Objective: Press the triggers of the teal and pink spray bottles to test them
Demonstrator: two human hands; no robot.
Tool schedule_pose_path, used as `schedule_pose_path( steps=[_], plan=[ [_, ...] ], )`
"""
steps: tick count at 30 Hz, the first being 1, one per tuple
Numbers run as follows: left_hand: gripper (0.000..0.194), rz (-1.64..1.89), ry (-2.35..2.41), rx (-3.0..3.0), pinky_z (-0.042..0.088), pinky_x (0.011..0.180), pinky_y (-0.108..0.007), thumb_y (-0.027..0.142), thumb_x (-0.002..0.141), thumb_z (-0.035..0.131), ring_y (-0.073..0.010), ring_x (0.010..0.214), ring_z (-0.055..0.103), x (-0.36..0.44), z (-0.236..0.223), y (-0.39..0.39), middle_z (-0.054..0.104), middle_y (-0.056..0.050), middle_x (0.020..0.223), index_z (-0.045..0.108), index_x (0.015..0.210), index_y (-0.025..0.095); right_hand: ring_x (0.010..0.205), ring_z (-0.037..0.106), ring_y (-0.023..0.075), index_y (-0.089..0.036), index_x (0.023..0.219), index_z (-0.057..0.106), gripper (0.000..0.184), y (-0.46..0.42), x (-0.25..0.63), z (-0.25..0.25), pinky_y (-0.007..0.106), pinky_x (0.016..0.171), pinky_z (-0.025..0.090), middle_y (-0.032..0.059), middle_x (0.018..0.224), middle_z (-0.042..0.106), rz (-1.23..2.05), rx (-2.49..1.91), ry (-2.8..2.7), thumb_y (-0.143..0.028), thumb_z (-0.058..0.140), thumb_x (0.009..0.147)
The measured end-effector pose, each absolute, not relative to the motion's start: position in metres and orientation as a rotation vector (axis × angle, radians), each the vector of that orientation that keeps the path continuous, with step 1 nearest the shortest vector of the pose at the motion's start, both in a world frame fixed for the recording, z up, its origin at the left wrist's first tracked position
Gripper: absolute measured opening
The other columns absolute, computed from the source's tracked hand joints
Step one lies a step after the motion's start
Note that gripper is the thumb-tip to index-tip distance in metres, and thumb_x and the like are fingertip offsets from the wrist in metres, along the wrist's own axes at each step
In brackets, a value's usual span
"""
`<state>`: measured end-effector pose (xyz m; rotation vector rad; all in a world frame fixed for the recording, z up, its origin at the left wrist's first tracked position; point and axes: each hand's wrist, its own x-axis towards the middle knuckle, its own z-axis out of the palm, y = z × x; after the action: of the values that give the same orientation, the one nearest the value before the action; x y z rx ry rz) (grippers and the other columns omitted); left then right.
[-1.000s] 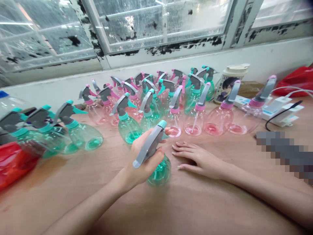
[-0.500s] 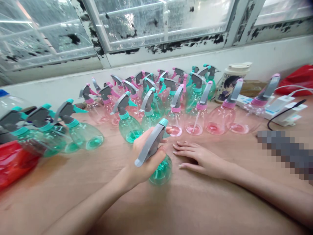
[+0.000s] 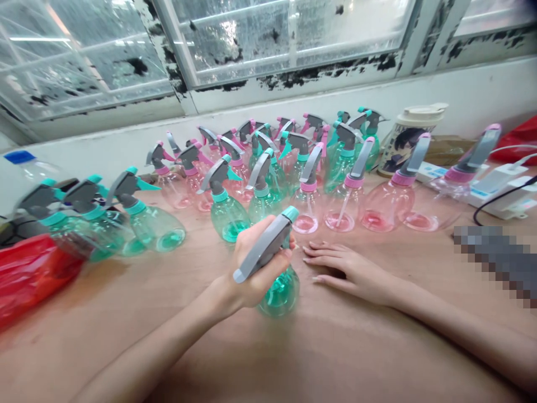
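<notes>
Left grip [image 3: 251, 288] is wrapped closed around the neck of a green spray bottle [image 3: 279, 295], upright well in from the far edge of the tabletop [image 3: 272, 358], while the right grip [image 3: 356, 270] lies flat, holding nothing. Thin plastic should make it light, slick and slightly squeezable, best held at the neck. Its see-through body carries a grey spray head [image 3: 264, 252] with a teal nozzle [image 3: 289, 214].

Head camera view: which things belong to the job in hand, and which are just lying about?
Job in hand:
- green spray bottle, gripped in the left hand
- other green spray bottles and pink spray bottles, probably

Apparently lying about:
- lidded cup
- white power strip
- red plastic bag, at left
- blue-capped bottle
</notes>
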<state>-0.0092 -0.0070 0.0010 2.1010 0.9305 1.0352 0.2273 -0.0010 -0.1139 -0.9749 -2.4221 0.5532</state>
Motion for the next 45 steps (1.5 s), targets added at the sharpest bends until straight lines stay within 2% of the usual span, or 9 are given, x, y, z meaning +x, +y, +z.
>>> schedule_pose_path(
  steps=[4,9,19,26,35,41,45],
  plan=[
    [0.013,1.054,0.906,2.060,0.047,0.063,-0.030,0.024,0.077,0.052,-0.0164,0.067,0.058,-0.0086,0.0002,-0.0063,0.061,-0.002,0.078,0.060,0.086,0.019,0.137,0.045,0.0253,-0.024,0.134,0.058,0.043,-0.0009,0.2265,-0.1132,0.046,0.114,0.036,0.0057,0.145,0.053,0.549,-0.979,-2.432,-0.045,0.052,0.097],
    [0.027,1.091,0.898,1.995,0.051,0.072,-0.032,0.018,0.078,0.052,-0.0182,0.080,0.064,-0.0072,-0.0039,-0.0084,0.067,-0.005,0.099,0.063,0.103,0.020,0.137,0.045,0.0260,-0.027,0.135,0.058,0.043,0.0005,0.2275,-0.1158,0.047,0.114,0.036,0.0049,0.144,0.054,0.563,-0.969,-2.415,-0.045,0.054,0.096],
    [0.032,1.103,0.887,2.034,0.053,0.073,-0.033,0.018,0.079,0.052,-0.0178,0.077,0.065,-0.0067,-0.0039,-0.0110,0.069,-0.006,0.106,0.065,0.108,0.021,0.136,0.046,0.0259,-0.028,0.133,0.059,0.042,0.0016,0.2292,-0.1178,0.047,0.113,0.037,0.0040,0.143,0.055,0.594,-0.964,-2.389,-0.045,0.055,0.095],
    [0.034,1.081,0.921,2.024,0.053,0.073,-0.034,0.020,0.078,0.052,-0.0178,0.071,0.062,-0.0074,-0.0056,-0.0112,0.069,-0.005,0.090,0.063,0.110,0.019,0.136,0.045,0.0257,-0.027,0.135,0.058,0.043,0.0006,0.2296,-0.1165,0.047,0.113,0.038,0.0047,0.144,0.054,0.576,-0.979,-2.419,-0.045,0.054,0.096],
    [0.027,1.077,0.942,2.025,0.053,0.072,-0.033,0.021,0.080,0.052,-0.0168,0.070,0.060,-0.0064,-0.0034,-0.0128,0.067,-0.005,0.090,0.060,0.105,0.021,0.136,0.046,0.0264,-0.029,0.135,0.058,0.041,-0.0006,0.2294,-0.1148,0.048,0.113,0.038,0.0047,0.144,0.055,0.575,-0.974,-2.407,-0.044,0.054,0.096],
    [0.025,1.051,0.979,2.032,0.052,0.069,-0.031,0.021,0.081,0.051,-0.0199,0.080,0.065,-0.0066,-0.0020,-0.0140,0.067,-0.004,0.090,0.059,0.105,0.020,0.136,0.046,0.0255,-0.026,0.134,0.058,0.042,-0.0002,0.2296,-0.1148,0.047,0.114,0.036,0.0053,0.145,0.053,0.578,-0.962,-2.417,-0.043,0.053,0.097],
    [0.018,1.029,1.020,2.037,0.050,0.064,-0.030,0.025,0.083,0.050,-0.0194,0.073,0.064,-0.0073,-0.0024,-0.0138,0.064,-0.002,0.078,0.058,0.099,0.020,0.136,0.046,0.0258,-0.027,0.134,0.058,0.042,-0.0005,0.2296,-0.1152,0.047,0.114,0.037,0.0054,0.145,0.054,0.585,-0.965,-2.404,-0.044,0.054,0.096]
  ],
)
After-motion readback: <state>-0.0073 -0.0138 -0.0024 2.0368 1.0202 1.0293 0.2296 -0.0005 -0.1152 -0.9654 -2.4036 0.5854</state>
